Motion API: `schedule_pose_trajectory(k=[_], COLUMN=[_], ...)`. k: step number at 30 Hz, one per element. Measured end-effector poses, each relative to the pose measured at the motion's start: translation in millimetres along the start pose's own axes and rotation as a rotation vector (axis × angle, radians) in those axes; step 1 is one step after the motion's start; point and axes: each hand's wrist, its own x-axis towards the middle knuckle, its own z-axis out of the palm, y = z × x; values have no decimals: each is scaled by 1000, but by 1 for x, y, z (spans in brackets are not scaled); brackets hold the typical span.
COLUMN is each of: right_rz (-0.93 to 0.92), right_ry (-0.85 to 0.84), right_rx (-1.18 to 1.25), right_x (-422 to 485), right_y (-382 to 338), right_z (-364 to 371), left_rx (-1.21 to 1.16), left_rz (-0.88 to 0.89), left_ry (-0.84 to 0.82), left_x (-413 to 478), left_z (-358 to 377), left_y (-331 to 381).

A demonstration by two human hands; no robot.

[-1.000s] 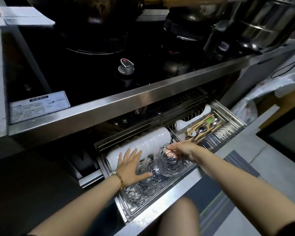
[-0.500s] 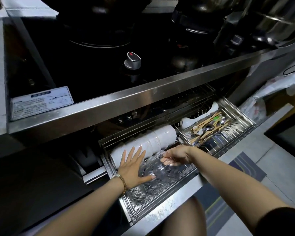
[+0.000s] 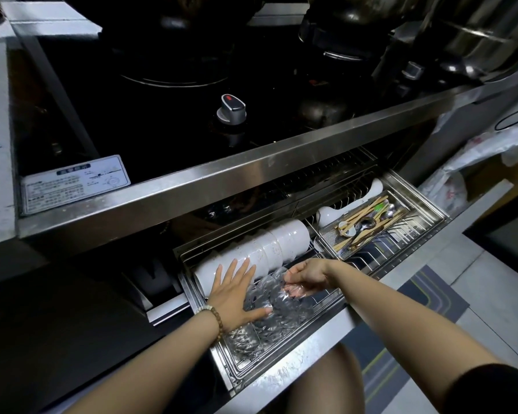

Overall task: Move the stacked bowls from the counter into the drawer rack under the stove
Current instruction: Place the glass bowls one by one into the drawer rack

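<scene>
Change: a second ago my right hand (image 3: 307, 271) held the glass bowl (image 3: 290, 289) up on edge, clear of the row; now I have tipped it down and pushed it left, so it lies against the other glass bowls (image 3: 251, 330) in the rack (image 3: 281, 358).
Right hand: fingers curled over the bowl's rim, gripping it, at lower centre of the frame.
Left hand (image 3: 232, 289): open and flat, fingers spread, thumb pressed on the glass row to brace it; the fingertips reach onto the white bowls (image 3: 269, 248) behind.
Bowl place: in the front lane of the drawer, just right of my left hand, touching the glass next to it.
White bowls: a row on their sides in the back lane, centre of the frame.
Cutlery tray (image 3: 368, 227): right of centre, well apart from both hands.
Meaning: I judge the bowl nearly seated, and what remains is to let go and check it does not roll.
Risk: glass on glass may chip if I release it too hard.
</scene>
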Motion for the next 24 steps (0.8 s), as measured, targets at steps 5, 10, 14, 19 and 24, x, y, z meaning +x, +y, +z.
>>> schedule_pose_trajectory(k=[5,10,14,19,24], right_rz=[-42,-171,-350,-523,-689], right_ry=[97,304,424,585,754], right_rx=[-104,-221,-232,-240,-299], right_x=[-12,-47,-95,-158,-209], right_y=[-2,-12,-9,-2,-26], right_z=[-2,-7,-7,-2,6], left_rx=[-60,-192,-281,-275,-220], left_rz=[-25,-62,-12,145,281], left_ry=[-14,-23,-10,148,374], left_x=[-4,-14,-27,-52,-86], left_z=[-13,-48,-85,-145,-217], left_y=[-1,15,36,60,74])
